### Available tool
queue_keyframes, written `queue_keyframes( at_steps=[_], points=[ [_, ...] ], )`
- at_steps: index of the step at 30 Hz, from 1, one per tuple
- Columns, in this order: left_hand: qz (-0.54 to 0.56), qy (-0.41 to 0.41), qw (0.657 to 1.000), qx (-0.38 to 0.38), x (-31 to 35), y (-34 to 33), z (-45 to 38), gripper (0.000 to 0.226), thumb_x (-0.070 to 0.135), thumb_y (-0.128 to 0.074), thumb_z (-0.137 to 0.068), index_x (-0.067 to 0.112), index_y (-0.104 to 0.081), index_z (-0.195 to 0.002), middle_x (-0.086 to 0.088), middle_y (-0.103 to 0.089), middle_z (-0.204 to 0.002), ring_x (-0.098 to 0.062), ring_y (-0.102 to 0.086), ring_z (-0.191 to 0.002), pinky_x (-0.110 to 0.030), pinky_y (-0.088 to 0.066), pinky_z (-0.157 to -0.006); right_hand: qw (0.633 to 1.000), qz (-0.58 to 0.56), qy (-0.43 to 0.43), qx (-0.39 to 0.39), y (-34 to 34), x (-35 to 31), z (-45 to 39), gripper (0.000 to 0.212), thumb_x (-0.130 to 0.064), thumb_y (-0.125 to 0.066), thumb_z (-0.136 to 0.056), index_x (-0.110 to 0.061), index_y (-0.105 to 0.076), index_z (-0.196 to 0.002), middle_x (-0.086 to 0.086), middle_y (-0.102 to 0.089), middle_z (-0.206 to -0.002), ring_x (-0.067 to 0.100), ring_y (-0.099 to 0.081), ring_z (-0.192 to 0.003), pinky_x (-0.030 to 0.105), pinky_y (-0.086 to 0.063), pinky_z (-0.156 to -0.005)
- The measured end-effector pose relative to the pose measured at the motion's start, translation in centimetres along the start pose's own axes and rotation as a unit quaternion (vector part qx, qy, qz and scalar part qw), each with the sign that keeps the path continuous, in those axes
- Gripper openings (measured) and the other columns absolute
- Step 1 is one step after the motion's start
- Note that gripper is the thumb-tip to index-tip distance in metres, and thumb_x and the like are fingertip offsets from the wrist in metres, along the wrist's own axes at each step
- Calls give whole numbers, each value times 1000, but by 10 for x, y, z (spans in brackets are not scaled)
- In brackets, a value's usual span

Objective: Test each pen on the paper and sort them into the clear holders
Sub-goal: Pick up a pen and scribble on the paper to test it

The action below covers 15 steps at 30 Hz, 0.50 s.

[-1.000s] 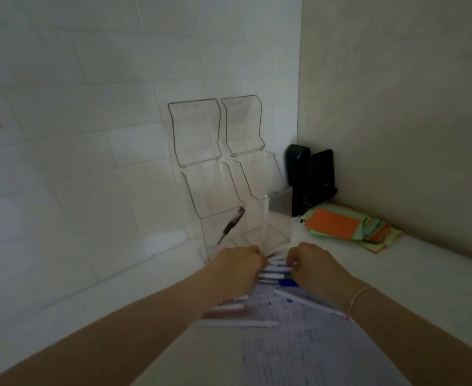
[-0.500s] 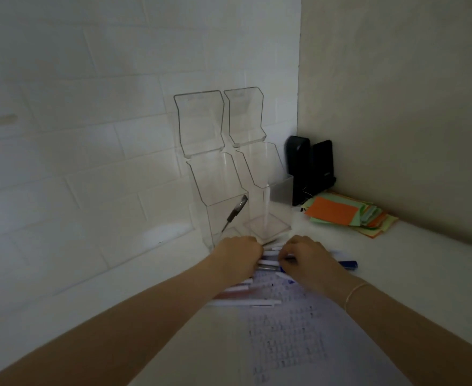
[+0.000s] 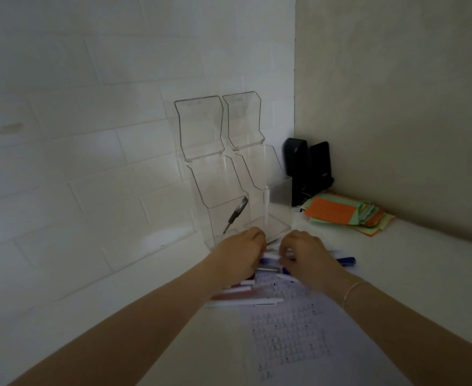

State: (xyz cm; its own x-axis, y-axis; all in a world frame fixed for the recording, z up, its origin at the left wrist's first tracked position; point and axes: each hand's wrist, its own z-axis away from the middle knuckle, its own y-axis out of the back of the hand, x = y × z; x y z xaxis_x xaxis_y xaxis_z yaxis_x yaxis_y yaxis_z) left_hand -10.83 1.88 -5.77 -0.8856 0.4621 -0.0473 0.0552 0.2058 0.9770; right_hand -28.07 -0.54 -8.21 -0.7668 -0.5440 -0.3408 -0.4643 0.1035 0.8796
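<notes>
Hands meet over the pens (image 3: 268, 270) near the bench's back edge: left hand (image 3: 239, 257) and right hand (image 3: 305, 256) curled among them; neither grip can be told.

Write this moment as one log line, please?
stage: picking from pen pile | left hand: on pens | right hand: on pens | left holder: one dark pen | paper: marked
</notes>
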Motion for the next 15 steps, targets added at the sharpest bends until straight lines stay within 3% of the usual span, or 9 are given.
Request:
queue_keyframes(
  at_steps=[2, 4, 7, 10, 11, 12, 15],
  points=[
    [62, 24, 997, 28, 0, 7, 4, 16, 17, -41, -98, 10, -50, -109, -6, -58, -102, -22, -58, -79, -32, -46, -69, 990, -123, -63, 31, 14, -1, -3, 1, -16, -62, -87, -15, -61, -88, 0, -56, -95, 16, -52, -93, 19, -38, -78],
    [118, 58, 991, 16, -2, 15, 7, 19, 27, -34, -101, 17, -46, -111, -3, -62, -89, -17, -56, -67, -29, -47, -63, 949, -278, -143, 37, 32, -2, -6, 4, -8, -63, -86, -10, -60, -84, 2, -60, -83, 15, -57, -78, 17, -41, -69],
    [184, 79, 979, -24, -2, 21, 10, 26, 29, -30, -102, 15, -48, -114, -3, -59, -85, -14, -51, -62, -23, -44, -57, 810, -533, -237, 52, 52, -5, -3, 7, 0, -59, -87, -5, -60, -82, 11, -64, -74, 21, -62, -68, 31, -54, -74],
    [256, 82, 963, -19, 11, 25, 13, 23, 25, -30, -103, 13, -49, -105, -3, -54, -79, -18, -47, -62, -30, -41, -56, 666, -686, -289, 56, 53, -16, 1, 8, -8, -58, -89, -7, -60, -80, 6, -53, -62, 20, -53, -60, 29, -50, -68],
    [281, 77, 957, -12, 18, 26, 14, 21, 24, -31, -103, 14, -48, -102, -1, -53, -77, -17, -46, -62, -30, -40, -57, 650, -704, -284, 32, 51, -21, 2, 13, -12, -61, -87, -9, -61, -75, 4, -48, -57, 18, -47, -55, 28, -47, -61],
    [305, 73, 950, -8, 23, 27, 15, 21, 25, -31, -102, 14, -49, -102, 0, -54, -78, -16, -48, -63, -30, -42, -61, 660, -701, -270, -1, 47, -26, 3, 18, -16, -64, -85, -12, -59, -68, 2, -45, -53, 16, -43, -51, 27, -43, -56],
    [367, 68, 928, -10, 32, 28, 17, 31, 30, -32, -102, 13, -53, -118, -4, -64, -109, -20, -60, -98, -35, -47, -92, 722, -650, -228, -66, 42, -40, 7, 26, -22, -67, -84, -15, -54, -63, 1, -50, -52, 12, -46, -49, 24, -41, -50]
  ],
)
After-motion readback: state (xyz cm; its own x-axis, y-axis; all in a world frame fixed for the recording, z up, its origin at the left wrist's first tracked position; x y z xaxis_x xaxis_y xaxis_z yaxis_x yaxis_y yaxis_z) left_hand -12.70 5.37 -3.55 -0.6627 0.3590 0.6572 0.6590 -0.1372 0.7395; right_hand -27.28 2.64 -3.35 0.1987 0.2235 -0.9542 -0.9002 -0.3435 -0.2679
